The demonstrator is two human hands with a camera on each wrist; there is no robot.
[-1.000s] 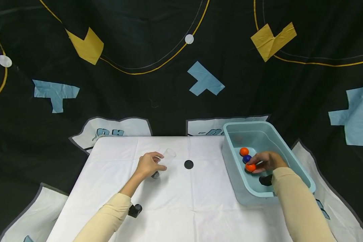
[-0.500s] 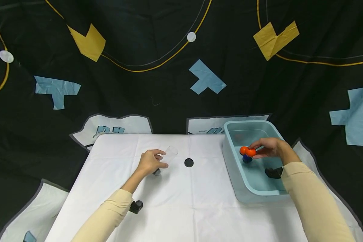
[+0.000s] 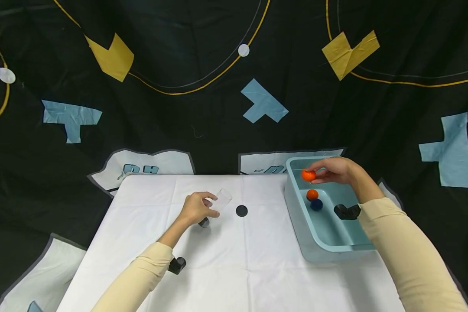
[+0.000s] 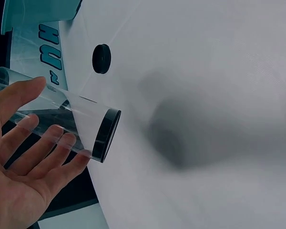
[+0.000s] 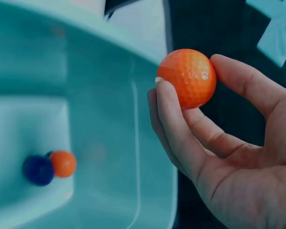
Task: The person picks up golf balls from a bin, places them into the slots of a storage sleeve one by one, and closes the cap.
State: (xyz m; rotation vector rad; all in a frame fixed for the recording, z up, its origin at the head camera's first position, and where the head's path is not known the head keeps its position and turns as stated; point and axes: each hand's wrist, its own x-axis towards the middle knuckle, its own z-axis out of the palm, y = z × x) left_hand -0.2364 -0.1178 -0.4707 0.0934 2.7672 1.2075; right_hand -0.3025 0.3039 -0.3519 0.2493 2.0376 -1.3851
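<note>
My right hand (image 3: 337, 171) pinched an orange golf ball (image 3: 308, 175) above the blue tub's (image 3: 296, 208) far end. Left of the tub, my left hand (image 3: 195, 208) curled its fingers (image 4: 47, 143) round a clear tube (image 3: 217, 203).

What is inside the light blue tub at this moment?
In the tub lie one orange ball and a dark blue ball, touching. The right forearm covers part of the floor.

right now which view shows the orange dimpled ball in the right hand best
The right wrist view: the orange dimpled ball fills the frame, pinched by the right hand. The head view shows it small; the left wrist view misses it.
</note>
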